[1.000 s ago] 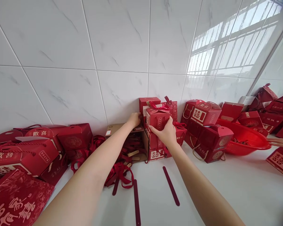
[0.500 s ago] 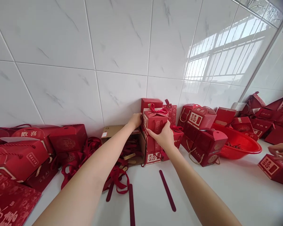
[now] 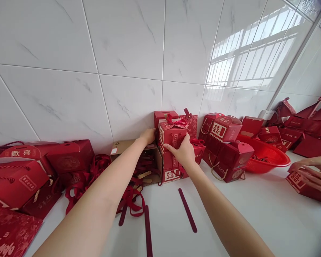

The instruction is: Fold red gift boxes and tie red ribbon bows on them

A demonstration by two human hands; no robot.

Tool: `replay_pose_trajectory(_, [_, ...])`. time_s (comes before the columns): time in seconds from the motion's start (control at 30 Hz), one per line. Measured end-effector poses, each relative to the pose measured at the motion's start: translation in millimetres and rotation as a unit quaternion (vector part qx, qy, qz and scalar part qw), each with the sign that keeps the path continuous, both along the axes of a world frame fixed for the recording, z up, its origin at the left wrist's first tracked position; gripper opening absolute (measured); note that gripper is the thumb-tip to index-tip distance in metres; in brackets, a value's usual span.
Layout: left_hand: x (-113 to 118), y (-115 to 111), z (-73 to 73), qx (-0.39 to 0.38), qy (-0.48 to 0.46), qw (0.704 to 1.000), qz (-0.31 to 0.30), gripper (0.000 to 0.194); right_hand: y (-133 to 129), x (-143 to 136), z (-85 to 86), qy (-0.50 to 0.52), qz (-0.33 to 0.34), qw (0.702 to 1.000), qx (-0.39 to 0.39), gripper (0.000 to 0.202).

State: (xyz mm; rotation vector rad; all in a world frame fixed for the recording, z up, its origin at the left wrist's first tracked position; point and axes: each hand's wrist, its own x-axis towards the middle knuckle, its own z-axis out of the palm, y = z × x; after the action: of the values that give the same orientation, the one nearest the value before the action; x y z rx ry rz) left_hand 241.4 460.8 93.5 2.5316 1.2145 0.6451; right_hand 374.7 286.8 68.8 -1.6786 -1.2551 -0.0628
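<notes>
A red gift box with a bow [image 3: 172, 132] sits on top of a stack of similar boxes by the tiled wall. My right hand [image 3: 184, 151] grips its front and right side, with the thumb across the front face. My left hand [image 3: 148, 136] is at the left of the stack, beside a plain red box [image 3: 164, 116] behind it; its fingertips are hidden. Below my left forearm, an open cardboard box [image 3: 156, 160] holds red strips. Two dark red strips, one at the centre [image 3: 148, 230] and one at the right [image 3: 187, 210], lie on the white table.
Stacked red boxes [image 3: 234, 157] and a red basin [image 3: 267, 159] stand at the right. At the far right, another person's hands [image 3: 317, 171] hold a box. Red boxes [image 3: 21, 178] and ribbons [image 3: 80, 185] fill the left side.
The view has shifted slightly, moving the scene left and up. Both my hands keep nearly the same place at the stack. The other person's hands have come further over their box.
</notes>
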Motion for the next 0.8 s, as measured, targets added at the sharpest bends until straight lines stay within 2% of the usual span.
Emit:
replay_pose_trajectory(0.2, [-4,-9,0.3,-0.017,-0.034,0.999,0.003,0.033,-1,-2,-1.1,-0.023,-0.003,1.000,-0.004,0.100])
replay_pose_trajectory(0.3, [-11,-18,0.9,-0.010,-0.069,0.997,0.012,0.033,-2,-4,-1.2,-0.033,-0.010,0.999,-0.007,0.108])
replay_pose_trajectory(0.6, [-29,-50,22.9,0.025,-0.127,0.992,-0.011,0.033,-12,-6,2.9,-0.029,-0.054,0.998,-0.001,0.130])
replay_pose_trajectory(0.8, [-40,-67,24.8,0.049,-0.127,0.991,-0.010,0.035,-32,4,12.3,-0.028,-0.068,0.997,0.018,0.133])
